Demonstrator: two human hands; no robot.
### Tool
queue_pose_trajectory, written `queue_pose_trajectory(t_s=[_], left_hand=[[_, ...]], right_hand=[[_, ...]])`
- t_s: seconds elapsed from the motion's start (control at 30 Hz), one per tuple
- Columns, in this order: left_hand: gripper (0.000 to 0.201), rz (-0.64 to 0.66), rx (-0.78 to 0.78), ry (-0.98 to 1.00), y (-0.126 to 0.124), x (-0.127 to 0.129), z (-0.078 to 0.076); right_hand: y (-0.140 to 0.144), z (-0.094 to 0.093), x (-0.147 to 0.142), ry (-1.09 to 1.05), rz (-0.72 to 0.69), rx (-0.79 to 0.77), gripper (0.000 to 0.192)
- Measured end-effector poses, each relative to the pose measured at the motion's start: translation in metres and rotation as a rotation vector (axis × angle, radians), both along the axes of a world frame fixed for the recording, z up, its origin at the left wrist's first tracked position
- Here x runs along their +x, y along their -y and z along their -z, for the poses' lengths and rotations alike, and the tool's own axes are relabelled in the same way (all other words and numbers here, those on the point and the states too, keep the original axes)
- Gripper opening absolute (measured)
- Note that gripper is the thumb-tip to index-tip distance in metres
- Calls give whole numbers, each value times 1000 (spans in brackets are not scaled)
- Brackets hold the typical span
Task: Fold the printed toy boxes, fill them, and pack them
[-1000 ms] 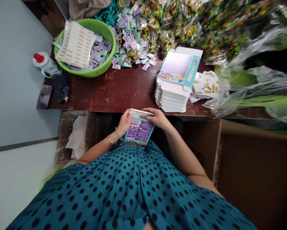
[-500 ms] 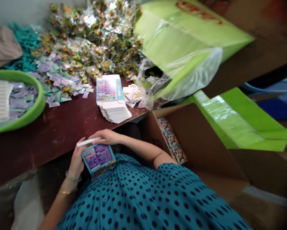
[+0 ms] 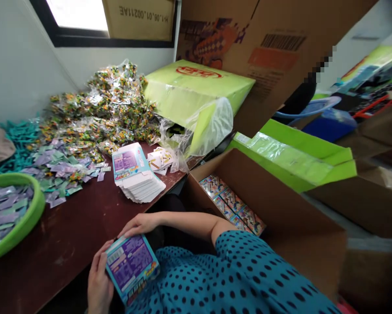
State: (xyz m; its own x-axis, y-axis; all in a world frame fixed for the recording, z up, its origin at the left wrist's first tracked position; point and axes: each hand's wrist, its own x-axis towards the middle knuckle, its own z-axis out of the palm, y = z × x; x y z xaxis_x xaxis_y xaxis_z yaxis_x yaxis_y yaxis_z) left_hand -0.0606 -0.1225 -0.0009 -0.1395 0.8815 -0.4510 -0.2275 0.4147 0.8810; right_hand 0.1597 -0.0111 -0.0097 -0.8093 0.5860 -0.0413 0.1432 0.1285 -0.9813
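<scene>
A small purple and blue printed carton (image 3: 132, 264) rests against my body, tilted, its barcode side facing up. My left hand (image 3: 98, 279) grips the carton along its left side, thumb on the printed face. My right hand (image 3: 141, 224) lies over the carton's upper edge, its fingers bent onto that end near the left fingertips. A stack of flat, unfolded cartons (image 3: 140, 179) lies on the dark red table (image 3: 84, 231) just beyond my hands. Beside that stack are white printed slips (image 3: 159, 159).
Small purple and green packets (image 3: 60, 168) lie heaped before a pile of clear-bagged pieces (image 3: 117, 109). A green basket (image 3: 39, 200) holds more packets. At my right stands an open cardboard box (image 3: 281, 209) containing several printed cartons (image 3: 231, 200). A lime-green box (image 3: 196, 87) stands behind.
The carton's white end flap, raised under my fingers before, no longer shows. My view has tilted up, bringing the window and large cardboard box into sight.
</scene>
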Motion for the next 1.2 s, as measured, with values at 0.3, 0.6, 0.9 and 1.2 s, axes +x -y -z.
queue_pose_trajectory(t_s=[0.3,0.6,0.9,1.2], left_hand=[[41,-96,87,-77,17,-1,16],[56,-108,82,-88,16,14,20],[46,-172,217,-134,21,15,35],[41,-221,265,-94,29,11,43]], right_hand=[[54,25,-6,-204,627,-134,40],[38,25,-9,-176,626,-481,48],[71,11,11,-139,469,-109,45],[86,28,-4,-94,484,-106,43]])
